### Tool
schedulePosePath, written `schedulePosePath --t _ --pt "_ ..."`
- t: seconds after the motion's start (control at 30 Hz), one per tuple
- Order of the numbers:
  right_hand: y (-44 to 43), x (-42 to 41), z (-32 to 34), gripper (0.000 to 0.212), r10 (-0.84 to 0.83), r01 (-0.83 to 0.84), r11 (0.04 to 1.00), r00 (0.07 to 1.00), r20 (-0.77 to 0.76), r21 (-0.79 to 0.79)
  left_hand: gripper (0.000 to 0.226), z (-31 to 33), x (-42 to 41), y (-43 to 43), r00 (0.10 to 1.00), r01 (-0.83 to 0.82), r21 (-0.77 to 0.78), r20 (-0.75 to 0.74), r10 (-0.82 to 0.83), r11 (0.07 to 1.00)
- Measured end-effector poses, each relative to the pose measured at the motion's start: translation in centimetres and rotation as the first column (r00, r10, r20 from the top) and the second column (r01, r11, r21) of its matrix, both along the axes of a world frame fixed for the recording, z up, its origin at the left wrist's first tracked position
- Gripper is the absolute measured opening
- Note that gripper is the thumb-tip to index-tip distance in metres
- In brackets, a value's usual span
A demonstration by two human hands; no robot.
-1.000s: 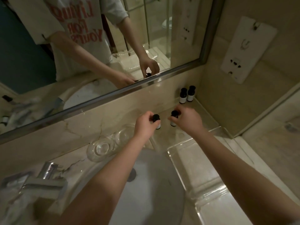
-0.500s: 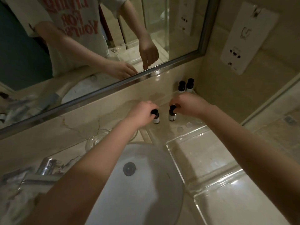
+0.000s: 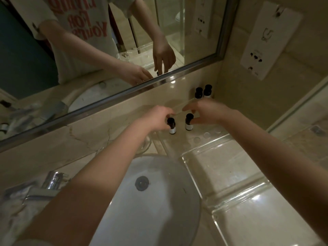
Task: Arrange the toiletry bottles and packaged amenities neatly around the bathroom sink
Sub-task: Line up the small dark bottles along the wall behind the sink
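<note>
The left hand sat at the middle of the frame, its fingers curled down over the black cap of the left bottle, a small dark bottle with a white label that stood upright. Just to its right, and apart from it, the right bottle of the same kind stood upright too. The right hand hovered over that one with fingers spread and loose. Its thumb tip touched the bottle's shoulder from the right, and the forefinger reached out above the cap without meeting it. Both bottles stood beyond the upper right rim of the sink. Whether they rested on the marble surface or on the far end of the clear tray could not be told. The tray ran down into the lower right of the frame. A pair of bottles stood side by side in the back corner, up and right of the hands. A chrome tap showed at lower left, a mirror filled the upper left, and a socket plate hung on the wall at upper right
</note>
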State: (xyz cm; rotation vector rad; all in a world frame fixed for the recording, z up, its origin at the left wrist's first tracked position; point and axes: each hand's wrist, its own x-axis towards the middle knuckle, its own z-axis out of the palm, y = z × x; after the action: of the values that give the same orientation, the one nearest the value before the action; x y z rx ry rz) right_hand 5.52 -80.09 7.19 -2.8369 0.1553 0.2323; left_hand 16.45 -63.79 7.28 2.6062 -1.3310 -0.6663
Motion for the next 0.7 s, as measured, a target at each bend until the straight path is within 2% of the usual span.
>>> schedulePosePath --t 0.1,0.27,0.5,0.63,0.7 --pt "0.33 0.27 -0.07 0.035 0.016 -0.016 1.000 1.000 -0.008 -0.016 0.040 -0.32 0.19 -0.04 0.997 0.070 0.006 0.017 -0.070 0.998" --pt "0.68 0.52 -0.32 0.026 -0.024 0.025 0.999 0.999 0.023 -0.038 0.021 -0.87 0.17 -0.19 0.997 -0.011 -0.012 0.078 0.012 1.000" --pt "0.52 0.61 -0.73 0.020 -0.049 0.050 0.999 0.998 0.045 -0.022 0.031 -0.48 -0.42 -0.19 0.975 -0.104 0.068 0.204 0.088 0.992" --pt "0.58 0.36 -0.68 0.035 -0.064 0.066 0.997 0.996 0.059 -0.036 0.045 -0.51 -0.27 0.21 0.984 -0.107 0.004 0.144 0.105 0.994" --pt "0.51 0.43 -0.64 0.033 -0.055 0.058 0.997 0.997 0.060 -0.050 0.038 -0.39 -0.29 0.26 0.988 -0.096 -0.021 0.118 0.098 0.995"
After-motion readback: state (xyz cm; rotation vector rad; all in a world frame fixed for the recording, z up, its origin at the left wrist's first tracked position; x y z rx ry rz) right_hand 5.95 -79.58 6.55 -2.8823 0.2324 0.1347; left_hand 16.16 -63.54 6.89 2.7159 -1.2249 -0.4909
